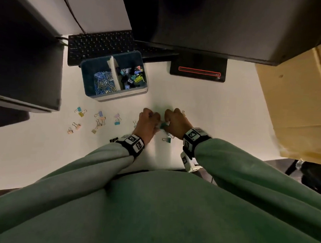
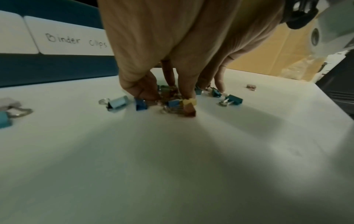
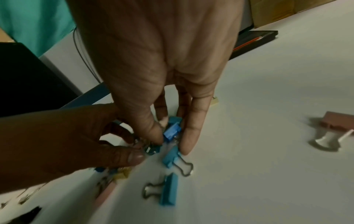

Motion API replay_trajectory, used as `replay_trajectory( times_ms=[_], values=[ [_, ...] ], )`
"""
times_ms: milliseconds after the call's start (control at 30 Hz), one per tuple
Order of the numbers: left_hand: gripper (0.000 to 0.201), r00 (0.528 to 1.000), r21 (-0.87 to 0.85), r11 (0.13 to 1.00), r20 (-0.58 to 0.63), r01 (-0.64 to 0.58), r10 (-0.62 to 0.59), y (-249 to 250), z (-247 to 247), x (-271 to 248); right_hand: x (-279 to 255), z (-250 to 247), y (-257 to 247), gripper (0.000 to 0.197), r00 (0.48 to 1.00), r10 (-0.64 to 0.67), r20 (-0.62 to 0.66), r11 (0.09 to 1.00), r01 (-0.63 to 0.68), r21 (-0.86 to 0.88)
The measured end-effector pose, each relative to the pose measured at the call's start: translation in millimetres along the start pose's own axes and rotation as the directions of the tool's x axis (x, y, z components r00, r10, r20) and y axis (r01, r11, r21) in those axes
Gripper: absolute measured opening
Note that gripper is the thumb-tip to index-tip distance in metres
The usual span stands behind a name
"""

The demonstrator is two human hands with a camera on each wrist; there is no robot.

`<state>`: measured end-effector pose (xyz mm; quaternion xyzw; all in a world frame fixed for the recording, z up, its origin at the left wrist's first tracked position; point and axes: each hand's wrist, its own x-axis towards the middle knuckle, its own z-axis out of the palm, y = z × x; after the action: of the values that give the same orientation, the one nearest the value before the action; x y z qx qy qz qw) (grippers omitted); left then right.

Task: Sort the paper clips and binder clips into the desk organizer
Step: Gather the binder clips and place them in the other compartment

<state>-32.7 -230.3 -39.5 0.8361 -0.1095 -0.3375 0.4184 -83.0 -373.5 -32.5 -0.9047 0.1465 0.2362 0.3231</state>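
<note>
Desk organizer (image 1: 114,93) is sitting on the table (image 1: 202,112) before a keyboard (image 1: 96,45), its left compartment holding paper clips (image 1: 104,83) and its right, labelled "Binder clips", holding binder clips (image 1: 132,76). About ten loose binder clips (image 1: 99,121) are lying left of the hands, exact count unclear. Left hand (image 1: 148,123) and right hand (image 1: 176,122) are meeting over a small pile (image 2: 172,101), the right fingers (image 3: 193,128) pinching a blue clip (image 3: 172,131), the left fingers (image 2: 145,89) curling onto clips.

White desk (image 1: 202,104) under dim, warm light. Black keyboard (image 1: 100,43) at far edge, cable (image 1: 72,11) running up behind it. Dark monitor (image 1: 224,23) overhead, its black stand base (image 1: 197,70) with red-lit strip on desk. Dark laptop-like slab (image 1: 24,69) at left. Cardboard box (image 1: 300,101) at right. Dark floor beyond desk corner.
</note>
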Motion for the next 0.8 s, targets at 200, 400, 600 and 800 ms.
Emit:
replay_trajectory(
  times_ms=[200,400,600,800],
  values=[
    [0.008,0.999,0.125,0.992,0.043,0.022,-0.028,1.6,-15.7,0.7,2.1,-37.3,-6.8,0.019,1.0,-0.01,0.011,0.955,0.006,0.296],
    [0.028,0.956,0.665,0.687,0.207,-0.293,0.208,-10.5,-21.4,-1.2,45.7,-91.1,-86.6,0.018,0.981,-0.074,-0.177,0.812,0.162,0.561],
    [0.02,0.955,0.642,0.708,0.21,-0.295,0.207,-0.5,-26.6,-2.0,76.2,-98.6,-124.9,0.032,0.953,-0.191,-0.234,0.948,0.24,0.207],
    [0.004,0.979,0.262,0.954,-0.102,-0.143,0.175,33.6,-70.9,1.0,26.6,-87.3,-17.7,0.048,0.996,-0.024,-0.091,0.997,0.017,-0.074]
  ],
)
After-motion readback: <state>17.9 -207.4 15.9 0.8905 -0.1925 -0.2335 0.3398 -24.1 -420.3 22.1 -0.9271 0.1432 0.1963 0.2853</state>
